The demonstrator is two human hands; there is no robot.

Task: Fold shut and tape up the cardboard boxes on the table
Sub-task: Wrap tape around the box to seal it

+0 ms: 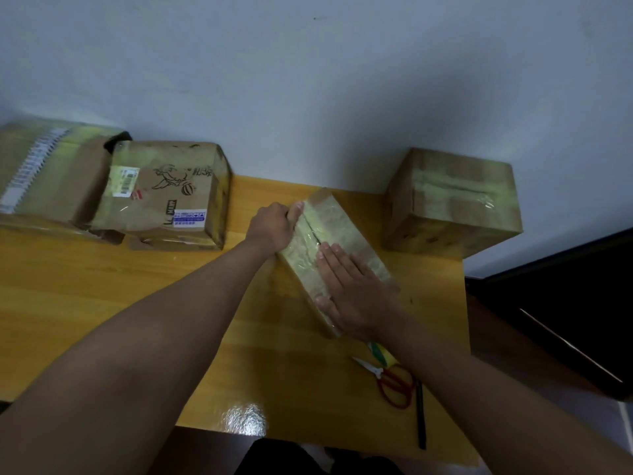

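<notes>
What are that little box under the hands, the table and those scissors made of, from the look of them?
The small box looks like brown cardboard wrapped in clear glossy tape, which wrinkles and shines. The table seems to be wood or a wood-look laminate: orange-yellow grain with a bright lamp reflection, so varnished or glossy. The scissors have pale, probably metal blades and red handle loops, likely plastic.
</notes>
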